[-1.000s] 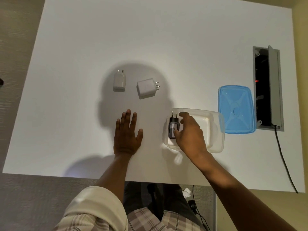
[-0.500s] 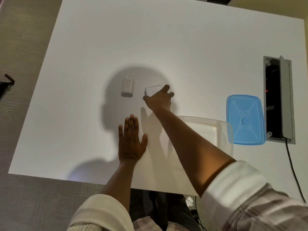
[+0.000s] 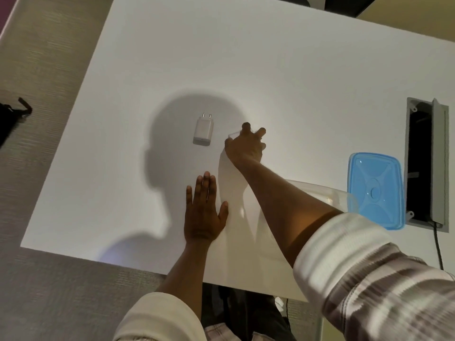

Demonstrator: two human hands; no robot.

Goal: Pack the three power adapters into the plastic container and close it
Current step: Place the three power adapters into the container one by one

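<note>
Covering square adapter [image 3: 233, 135], right hand [image 3: 246, 146] grip curled round it; slim adapter [image 3: 203, 129] prongs pointing away.

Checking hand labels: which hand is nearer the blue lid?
Right. The right hand is up the table, left of the blue lid, covering a white adapter. The left hand lies flat further left.

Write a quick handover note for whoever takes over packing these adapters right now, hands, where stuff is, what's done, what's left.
Right hand: closed over the square white adapter, mostly hidden beneath it.
Left hand: flat on the table, empty.
Slim white adapter: lying beside the right hand, untouched.
Plastic container: open, contents hidden by the forearm.
Blue lid: on the table beside it.
Left: pack both white adapters, check inside for the third, close lid.
</note>
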